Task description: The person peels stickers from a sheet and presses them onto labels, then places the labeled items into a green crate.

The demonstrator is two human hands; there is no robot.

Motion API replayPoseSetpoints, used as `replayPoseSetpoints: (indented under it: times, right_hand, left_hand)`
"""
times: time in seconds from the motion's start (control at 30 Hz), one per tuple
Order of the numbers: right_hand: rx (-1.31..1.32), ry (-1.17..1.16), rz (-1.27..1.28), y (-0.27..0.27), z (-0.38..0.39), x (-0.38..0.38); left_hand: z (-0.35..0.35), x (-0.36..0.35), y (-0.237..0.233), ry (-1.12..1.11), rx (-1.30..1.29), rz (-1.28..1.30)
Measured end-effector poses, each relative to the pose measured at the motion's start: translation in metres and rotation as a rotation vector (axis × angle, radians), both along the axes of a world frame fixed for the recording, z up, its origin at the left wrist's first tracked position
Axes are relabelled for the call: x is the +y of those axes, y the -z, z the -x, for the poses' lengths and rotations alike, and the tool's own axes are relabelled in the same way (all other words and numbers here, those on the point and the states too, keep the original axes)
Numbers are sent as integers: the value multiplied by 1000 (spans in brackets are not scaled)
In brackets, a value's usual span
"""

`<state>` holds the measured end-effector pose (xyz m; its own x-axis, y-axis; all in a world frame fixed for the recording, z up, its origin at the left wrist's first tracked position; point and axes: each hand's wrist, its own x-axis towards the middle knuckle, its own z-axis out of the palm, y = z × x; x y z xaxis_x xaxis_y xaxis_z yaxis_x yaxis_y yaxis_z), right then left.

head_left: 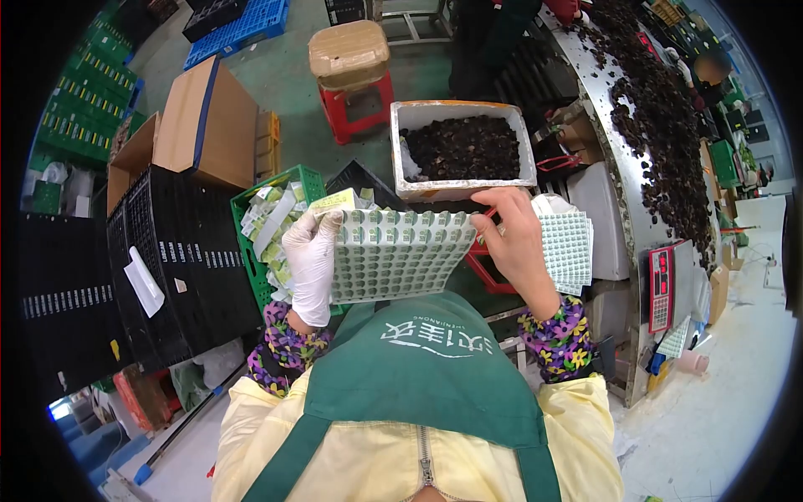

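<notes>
Sticker sheet (397, 255) sits mid-frame, below the white tray (464, 188) of dark pieces. Gloved left hand (311, 259) grips its left edge, fingers curled together. Bare right hand (517, 243) pinches the upper right corner.

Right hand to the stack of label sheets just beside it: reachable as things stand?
Probably yes. The right hand sits right beside the stack of label sheets, with nothing between them. But its fingers pinch the held sheet, which the gloved left hand also grips, so it would need to let go first.
</notes>
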<state>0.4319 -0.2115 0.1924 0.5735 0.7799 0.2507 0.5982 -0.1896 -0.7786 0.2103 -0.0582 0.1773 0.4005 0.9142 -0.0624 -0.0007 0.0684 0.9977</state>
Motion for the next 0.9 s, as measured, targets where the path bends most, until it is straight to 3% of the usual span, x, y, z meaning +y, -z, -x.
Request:
replayPoseSetpoints:
  times: [0.07,0.23,0.33,0.4,0.43,0.47,0.57,0.73,0.8,0.87,0.9]
  right_hand:
    - [-447,-234,-105,-11,-7,8]
    - [-587,-406,-3,-11,-9,9]
    - [-653,-414,-202,-4,-8,7]
    - [-51,-172,-249,-2,-1,7]
    - [521,-32,-115,-16,4,7]
    - [631,-97,-145,-14,-5,14]
    - [1017,-295,-71,-22,13,34]
    - [971,-451,33,-38,37,63]
    - [899,-316,-32,-41,30,77]
    - [1039,-214,-146,-47,11,91]
    - [1092,-209,-190,-44,3,96]
  left_hand:
    - [-1,0,-2,29,32,-83]
    - [-4,0,-2,34,66,-114]
    - [-4,3,-3,-7,81,13]
    - [0,7,1,79,118,29]
    - [0,1,5,102,94,25]
    - [-1,-1,5,205,142,-163]
    - [-6,-11,-1,401,113,-288]
    - [-13,-21,-17,600,117,-366]
    - [-11,-21,-11,630,61,-456]
    - [-7,-22,-7,798,177,-378]
    - [-5,-29,0,747,163,-367]
